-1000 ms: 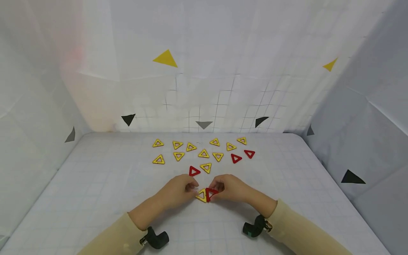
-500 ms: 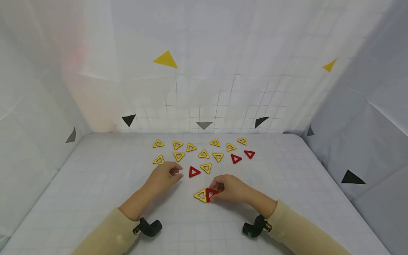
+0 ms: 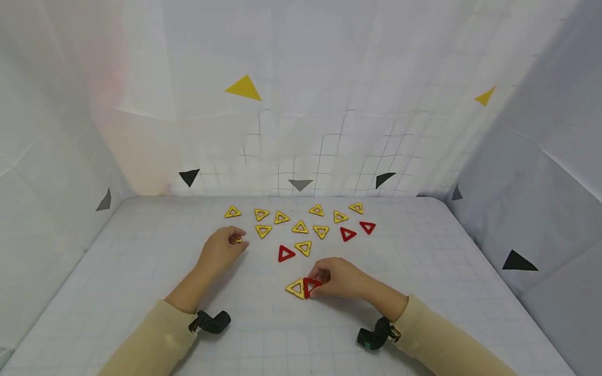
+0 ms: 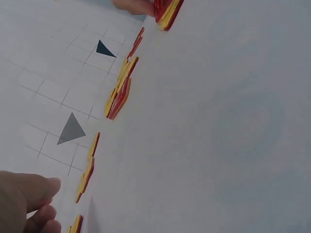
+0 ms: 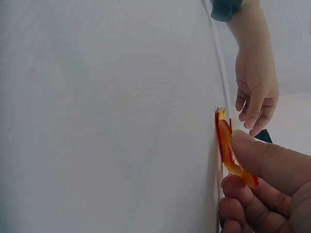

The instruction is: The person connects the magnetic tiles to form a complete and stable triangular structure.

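Note:
My right hand (image 3: 345, 278) pinches a red triangle frame tile (image 3: 305, 287) near the front middle of the table. Its left side lies against a yellow triangle tile (image 3: 289, 288). The right wrist view shows thumb and fingers on the red-orange tile (image 5: 224, 138). At the left, my left hand (image 3: 221, 248) reaches over another yellow triangle tile (image 3: 239, 241), mostly hidden behind the fingers. Thumb and fingertips stand apart around that tile. In the left wrist view, the left fingers (image 4: 43, 189) appear low at the left edge, beside the row of tiles.
Several more yellow tiles (image 3: 301, 227) lie loosely spread across the far half of the white table (image 3: 282, 334). Among them are red tiles (image 3: 348, 234), one of which, a red tile (image 3: 286, 254), lies nearer the middle. White sheeting (image 3: 301, 130) encloses the back and sides.
My left hand has let go of the front yellow tile and moved left and away from me to the far-left yellow tile. The right hand has stayed put on the red tile.

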Available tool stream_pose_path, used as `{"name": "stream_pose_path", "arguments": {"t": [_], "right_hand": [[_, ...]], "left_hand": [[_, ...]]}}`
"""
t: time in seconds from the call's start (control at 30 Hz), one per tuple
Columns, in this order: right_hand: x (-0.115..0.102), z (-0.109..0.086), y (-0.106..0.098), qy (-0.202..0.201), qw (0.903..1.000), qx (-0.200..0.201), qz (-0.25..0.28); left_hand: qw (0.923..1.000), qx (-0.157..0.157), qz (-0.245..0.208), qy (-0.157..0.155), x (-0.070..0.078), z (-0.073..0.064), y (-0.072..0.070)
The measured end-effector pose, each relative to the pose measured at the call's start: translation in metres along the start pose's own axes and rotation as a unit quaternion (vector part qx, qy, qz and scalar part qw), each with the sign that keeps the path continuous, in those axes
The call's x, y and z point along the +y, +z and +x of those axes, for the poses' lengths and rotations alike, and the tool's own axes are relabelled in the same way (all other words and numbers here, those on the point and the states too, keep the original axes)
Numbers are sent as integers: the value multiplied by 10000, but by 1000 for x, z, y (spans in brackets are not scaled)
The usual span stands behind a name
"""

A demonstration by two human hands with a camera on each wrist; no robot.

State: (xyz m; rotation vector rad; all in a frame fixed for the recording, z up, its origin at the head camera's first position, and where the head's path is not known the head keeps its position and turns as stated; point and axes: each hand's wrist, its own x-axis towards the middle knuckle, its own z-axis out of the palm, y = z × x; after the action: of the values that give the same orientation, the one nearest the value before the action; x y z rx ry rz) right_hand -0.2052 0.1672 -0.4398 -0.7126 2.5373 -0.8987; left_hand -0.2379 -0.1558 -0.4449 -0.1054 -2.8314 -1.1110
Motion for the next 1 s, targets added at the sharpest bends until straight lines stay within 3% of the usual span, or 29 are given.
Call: {"name": "stream_pose_path", "arguments": {"t": [0.27, 0.53, 1.0], "right_hand": [[1, 0, 1, -20, 10000, 11, 42], [1, 0, 1, -44, 10000, 44, -41], [-2, -2, -1, 9, 10000, 16, -32]], "left_hand": [[9996, 93, -78, -257, -16, 10, -6], [9990, -210, 47, -380, -31, 23, -6], [9978, -419, 358, -355, -35, 29, -6]]}}
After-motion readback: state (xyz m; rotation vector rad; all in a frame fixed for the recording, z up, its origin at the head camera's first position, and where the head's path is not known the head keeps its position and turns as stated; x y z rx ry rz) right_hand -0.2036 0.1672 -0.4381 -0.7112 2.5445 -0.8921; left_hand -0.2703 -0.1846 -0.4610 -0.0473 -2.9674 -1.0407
